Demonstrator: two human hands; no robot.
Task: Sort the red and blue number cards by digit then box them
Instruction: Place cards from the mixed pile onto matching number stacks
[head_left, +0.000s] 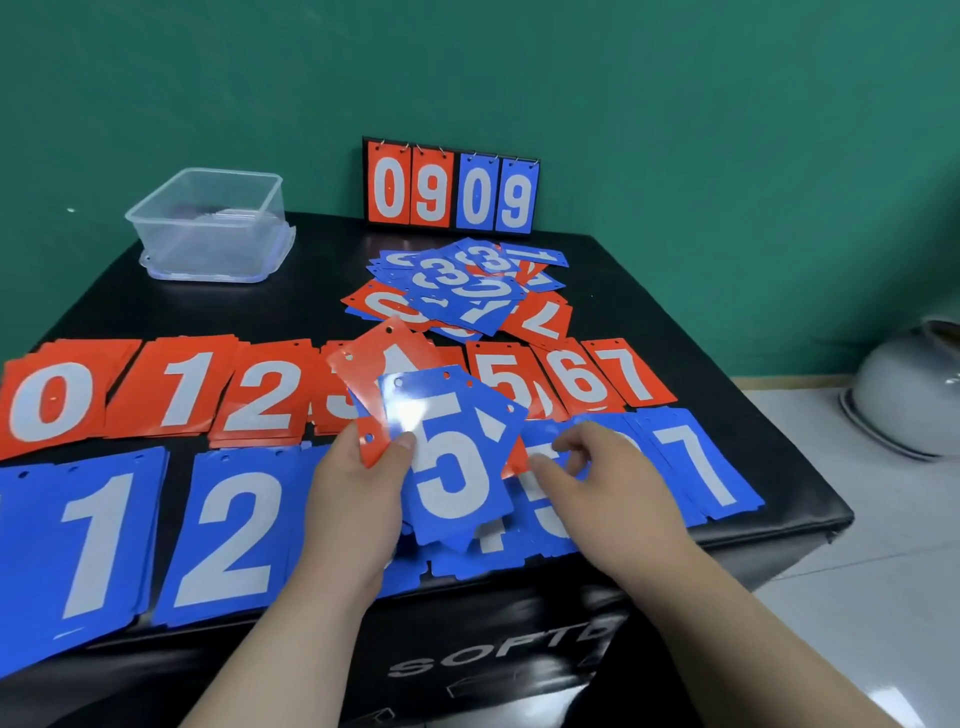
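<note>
Closest in, gripped a loose fan of cards (457, 415) with the left hand (358, 499), thumb and fingers (402, 444) curled round one lower corner, blue 5 (447, 467) on top, red card (384, 364) splayed behind with its digit mostly covered. Judged that single-corner hold the weakest point; feared a slide of glossy faces out of it and a spill across the sorted rows underneath. Set the right hand (597, 478) just beside the fan, fingers bent, tips down on blue cards lying on the black counter (156, 301); could not tell whether pinching one or only touching. Risked nudging the neighbouring blue 7 pile (696, 467), lying close to the counter's right edge, with a drop to the floor as the likely result. Noted the blue 1 pile (98, 540) and blue 2 pile (234, 530) at the near left, also close to the front edge and open to a sweep from a forearm. Found, one row back, red piles from red 0 (52, 400) to red 7 (634, 374) touching or overlapping, inviting a misplaced card on the wrong digit. Left farther off an unsorted heap (462, 286) of both colours, not yet dealt out. Kept for last the clear box (208, 228) at the far left corner, well apart from both hands, contents hard to make out.
</note>
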